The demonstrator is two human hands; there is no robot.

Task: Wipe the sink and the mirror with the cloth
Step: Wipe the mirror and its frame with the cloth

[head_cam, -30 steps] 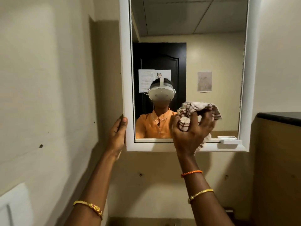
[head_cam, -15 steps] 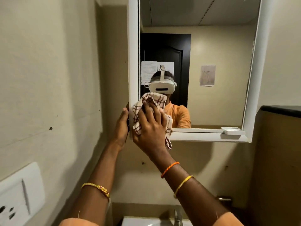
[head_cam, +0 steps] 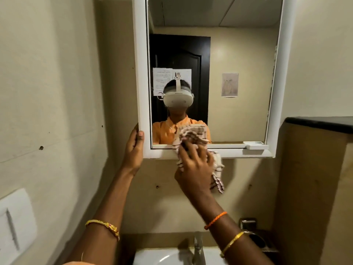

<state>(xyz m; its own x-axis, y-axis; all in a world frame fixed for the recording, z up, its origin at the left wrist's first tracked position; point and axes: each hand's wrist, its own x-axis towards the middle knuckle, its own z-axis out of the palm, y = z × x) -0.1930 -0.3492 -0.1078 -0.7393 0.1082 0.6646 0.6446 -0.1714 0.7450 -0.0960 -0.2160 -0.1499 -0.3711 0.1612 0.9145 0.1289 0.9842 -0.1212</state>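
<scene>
Right hand (head_cam: 194,169) grips the checked brown-and-white cloth (head_cam: 191,134) against the white-framed wall mirror's (head_cam: 210,54) bottom edge; left hand (head_cam: 134,148) fingers clasp its lower-left corner.

The white-framed wall mirror (head_cam: 238,54) has most of its glass unobstructed above and to the right of the checked brown-and-white cloth (head_cam: 193,136), which the right hand (head_cam: 194,169) presses against its lower edge. A small white tray (head_cam: 255,145) juts from the frame's lower right corner. The left hand (head_cam: 134,148) grips the frame's lower left corner, close to the beige side wall (head_cam: 47,92). Below, a metal tap (head_cam: 198,249) rises behind the white ceramic sink (head_cam: 152,257), and a dark-topped ledge (head_cam: 321,124) crowds the right.
</scene>
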